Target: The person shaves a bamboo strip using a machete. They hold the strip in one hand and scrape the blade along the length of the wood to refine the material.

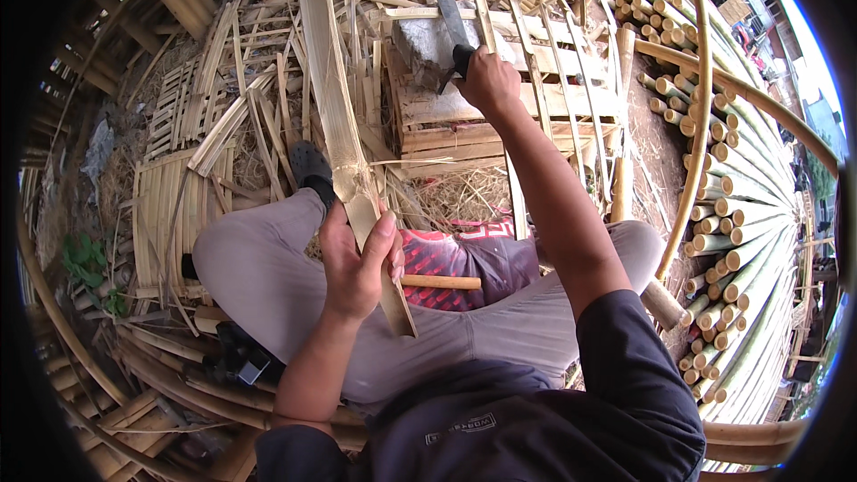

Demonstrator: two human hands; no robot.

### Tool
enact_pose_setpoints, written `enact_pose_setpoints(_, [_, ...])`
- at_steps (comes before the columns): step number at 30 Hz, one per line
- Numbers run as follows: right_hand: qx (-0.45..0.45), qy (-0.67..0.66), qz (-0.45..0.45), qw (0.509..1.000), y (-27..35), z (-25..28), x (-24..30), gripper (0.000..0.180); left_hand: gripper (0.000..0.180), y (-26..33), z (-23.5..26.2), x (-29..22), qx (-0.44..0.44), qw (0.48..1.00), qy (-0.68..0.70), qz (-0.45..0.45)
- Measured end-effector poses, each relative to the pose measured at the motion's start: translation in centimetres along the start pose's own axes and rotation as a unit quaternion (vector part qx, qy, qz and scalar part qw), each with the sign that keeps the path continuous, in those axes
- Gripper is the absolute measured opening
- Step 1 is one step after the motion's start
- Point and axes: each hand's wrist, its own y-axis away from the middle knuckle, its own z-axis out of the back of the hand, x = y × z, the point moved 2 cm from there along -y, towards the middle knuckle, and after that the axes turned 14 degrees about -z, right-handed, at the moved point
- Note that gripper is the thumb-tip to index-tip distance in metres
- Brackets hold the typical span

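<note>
My left hand (357, 254) is closed around the near end of a long split bamboo strip (332, 80). The strip runs up and away over my left leg, its hollow side showing, with a ragged node just beyond my fingers. My right hand (491, 85) reaches forward, wrapped round the black handle of a machete (448, 13). Its blade points away over a pale grey block (425, 43); whether the two touch I cannot tell. A short round stick (442, 282) shows beside my left fingers, its other end hidden behind them.
Under the block stands a wooden slatted crate (446, 109) with thin bamboo strips leaning on it. Woven bamboo pieces (174, 116) and loose strips lie at the left. Cut bamboo poles (745, 236) are stacked at the right, behind a bent bamboo rail (701, 116). A patterned cloth (464, 259) lies between my legs.
</note>
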Motion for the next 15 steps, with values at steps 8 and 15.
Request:
enact_pose_setpoints(8, [0.019, 0.027, 0.010, 0.999, 0.2, 1.0, -0.7, 0.060, 0.016, -0.2, -0.8, 0.4, -0.007, 1.000, 0.003, 0.017])
enact_pose_setpoints(15, [0.123, -0.337, 0.198, 0.912, 5.4, 6.0, 1.4, 0.048, 0.015, -0.2, -0.8, 0.7, 0.007, 0.999, -0.040, 0.015])
